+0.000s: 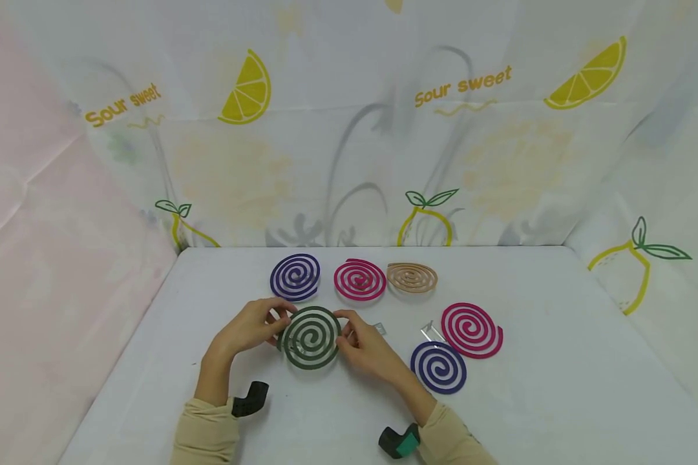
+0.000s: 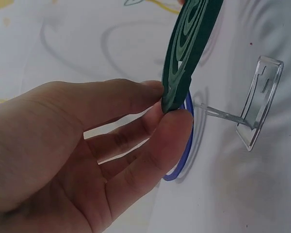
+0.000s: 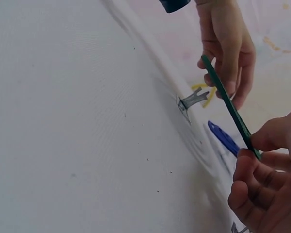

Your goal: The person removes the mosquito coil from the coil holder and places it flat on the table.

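Note:
A dark green mosquito coil (image 1: pixel 312 338) is held up over the table by both hands. My left hand (image 1: pixel 254 330) pinches its left edge between thumb and fingers; the left wrist view shows the coil (image 2: pixel 186 58) tilted in that grip. On the opposite edge, my right hand (image 1: pixel 368 345) pinches it with thumb and fingertips. Below the coil, apart from it, a small coil stand (image 2: pixel 259 104) with a clear rectangular base and an upright prong sits on the table. Edge-on, the coil (image 3: pixel 228 104) spans between the two hands in the right wrist view.
Along the back lie a purple coil (image 1: pixel 295 277), a pink coil (image 1: pixel 360 280) and a tan coil (image 1: pixel 412 278). To the right, another pink coil (image 1: pixel 472 330) adjoins a purple coil (image 1: pixel 439 368), with a stand (image 1: pixel 432 331) beside them. Another stand (image 1: pixel 380 329) is partly behind my right hand.

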Available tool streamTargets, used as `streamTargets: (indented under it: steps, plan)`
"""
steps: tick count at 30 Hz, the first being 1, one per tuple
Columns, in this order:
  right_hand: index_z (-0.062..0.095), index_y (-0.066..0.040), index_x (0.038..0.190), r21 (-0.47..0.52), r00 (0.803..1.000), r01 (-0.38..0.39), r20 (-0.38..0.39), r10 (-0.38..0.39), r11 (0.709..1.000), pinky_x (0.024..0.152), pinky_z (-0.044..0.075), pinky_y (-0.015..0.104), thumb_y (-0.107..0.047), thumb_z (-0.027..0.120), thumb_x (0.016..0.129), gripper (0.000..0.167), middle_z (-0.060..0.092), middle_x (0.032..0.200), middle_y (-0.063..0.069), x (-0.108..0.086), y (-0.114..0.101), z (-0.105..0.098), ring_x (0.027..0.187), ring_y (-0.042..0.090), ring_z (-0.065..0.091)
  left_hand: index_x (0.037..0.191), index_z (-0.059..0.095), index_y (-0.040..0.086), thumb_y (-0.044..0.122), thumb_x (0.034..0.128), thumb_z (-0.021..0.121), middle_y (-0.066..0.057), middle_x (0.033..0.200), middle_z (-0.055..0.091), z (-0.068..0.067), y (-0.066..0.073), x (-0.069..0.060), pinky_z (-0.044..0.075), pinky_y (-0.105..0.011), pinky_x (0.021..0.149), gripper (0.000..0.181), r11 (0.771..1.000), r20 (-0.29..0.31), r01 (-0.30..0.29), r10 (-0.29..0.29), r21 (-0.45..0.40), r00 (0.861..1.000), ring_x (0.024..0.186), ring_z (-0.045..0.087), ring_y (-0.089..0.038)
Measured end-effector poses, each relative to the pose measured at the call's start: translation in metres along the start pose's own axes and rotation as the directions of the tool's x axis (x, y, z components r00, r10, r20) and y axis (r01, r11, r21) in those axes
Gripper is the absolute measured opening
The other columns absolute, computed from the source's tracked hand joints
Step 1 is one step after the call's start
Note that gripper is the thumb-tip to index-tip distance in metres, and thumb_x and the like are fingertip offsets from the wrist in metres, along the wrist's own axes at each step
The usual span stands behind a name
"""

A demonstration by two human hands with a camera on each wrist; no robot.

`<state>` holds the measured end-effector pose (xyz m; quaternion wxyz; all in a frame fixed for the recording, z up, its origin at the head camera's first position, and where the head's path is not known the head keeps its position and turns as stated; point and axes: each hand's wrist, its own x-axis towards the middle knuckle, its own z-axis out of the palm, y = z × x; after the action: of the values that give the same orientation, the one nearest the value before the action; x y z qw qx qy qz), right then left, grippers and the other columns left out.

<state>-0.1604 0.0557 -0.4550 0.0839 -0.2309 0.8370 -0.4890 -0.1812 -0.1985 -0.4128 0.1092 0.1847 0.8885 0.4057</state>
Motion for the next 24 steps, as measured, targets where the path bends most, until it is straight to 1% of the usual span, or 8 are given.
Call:
streamTargets:
  steps: [5,9,14,16,19,24]
  plan:
    - [0.042,-0.01,0.135,-0.027,1.0,-0.017,0.024,0.017,1.0,0.058,0.043,0.018,-0.009,0.054,0.092,0.045,0.056,0.086,-0.001,-0.005,-0.003,-0.006,0.065,0.004,0.049,0.109,0.061,0.0,0.002,0.0896,0.057,-0.011,0.087,0.058,0.005,0.002,0.002,0.054,-0.027,0.052,0.02,1.0,0.021,-0.023,0.023,-0.002,1.0,0.068,0.059,-0.016]
    - [0.043,-0.01,0.134,-0.054,0.999,-0.028,0.03,0.029,0.998,0.057,0.043,0.019,-0.01,0.055,0.092,0.044,0.056,0.087,-0.001,-0.009,-0.004,-0.013,0.065,0.006,0.05,0.111,0.059,0.001,0.002,0.0896,0.056,-0.01,0.087,0.057,0.009,0.005,0.003,0.055,-0.029,0.053,0.022,0.999,0.032,-0.043,0.043,-0.004,0.999,0.068,0.058,-0.015]
    - [0.043,-0.012,0.133,-0.084,0.999,-0.011,0.03,0.013,0.996,0.059,0.044,0.02,-0.011,0.056,0.092,0.043,0.056,0.087,-0.002,-0.015,0.0,-0.02,0.068,0.005,0.05,0.11,0.059,0.002,0.002,0.0896,0.057,-0.009,0.087,0.057,0.013,0.009,0.006,0.054,-0.026,0.053,0.021,0.998,0.051,-0.06,0.06,0.0,0.997,0.067,0.057,-0.014]
    - [0.043,-0.011,0.132,-0.084,0.999,-0.006,0.038,0.009,0.996,0.059,0.044,0.019,-0.01,0.057,0.091,0.043,0.056,0.086,-0.001,-0.016,0.002,-0.023,0.068,0.005,0.05,0.11,0.059,0.002,0.002,0.0896,0.057,-0.009,0.086,0.058,0.016,0.01,0.007,0.054,-0.025,0.053,0.02,0.998,0.063,-0.061,0.061,0.001,0.996,0.066,0.058,-0.013]
    - [0.043,-0.011,0.131,-0.072,0.998,-0.005,0.054,0.009,0.997,0.058,0.043,0.019,-0.008,0.057,0.091,0.043,0.056,0.085,0.0,-0.019,0.004,-0.026,0.066,0.005,0.05,0.109,0.059,0.002,0.001,0.0896,0.057,-0.009,0.086,0.058,0.019,0.013,0.008,0.055,-0.027,0.054,0.02,0.998,0.078,-0.059,0.059,-0.006,0.995,0.064,0.058,-0.012]
    - [0.042,-0.011,0.131,-0.058,0.997,-0.011,0.076,0.015,0.998,0.057,0.045,0.02,-0.009,0.058,0.091,0.043,0.056,0.086,0.001,-0.022,0.005,-0.032,0.066,0.006,0.051,0.108,0.059,0.002,0.0,0.0888,0.057,-0.009,0.084,0.059,0.023,0.018,0.009,0.055,-0.032,0.053,0.02,0.998,0.078,-0.065,0.066,-0.012,0.995,0.06,0.058,-0.011]
